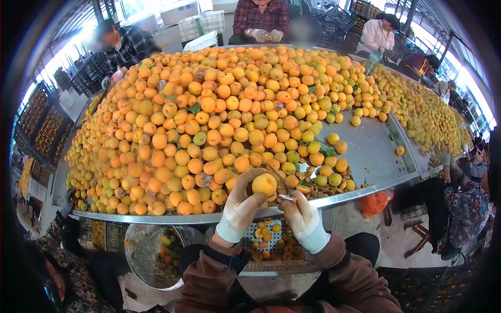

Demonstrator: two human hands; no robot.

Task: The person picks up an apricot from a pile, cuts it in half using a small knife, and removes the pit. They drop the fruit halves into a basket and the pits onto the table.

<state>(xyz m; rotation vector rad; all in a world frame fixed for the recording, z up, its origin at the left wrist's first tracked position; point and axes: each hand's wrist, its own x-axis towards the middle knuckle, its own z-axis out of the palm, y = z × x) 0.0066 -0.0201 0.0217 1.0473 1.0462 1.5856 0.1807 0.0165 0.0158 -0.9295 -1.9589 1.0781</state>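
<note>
My left hand (238,208), in a white glove, is closed round a yellow-orange apricot (264,184) just above the table's near edge. My right hand (305,219), also gloved, grips a small knife (285,197). Its thin, curved blade comes close to the fruit's right side; whether it cuts into the skin I cannot tell. A big heap of apricots (209,130) spreads over the metal table (376,151) in front of both hands. Below them, under the table edge, a perforated crate (250,235) holds halved apricots.
A round metal bucket (148,255) with some fruit stands at lower left. Brown scraps (313,192) lie by the table's rim. An orange bag (374,203) hangs at right. Several people work around the tables, one (261,21) directly opposite. Stacked black crates (44,130) stand at left.
</note>
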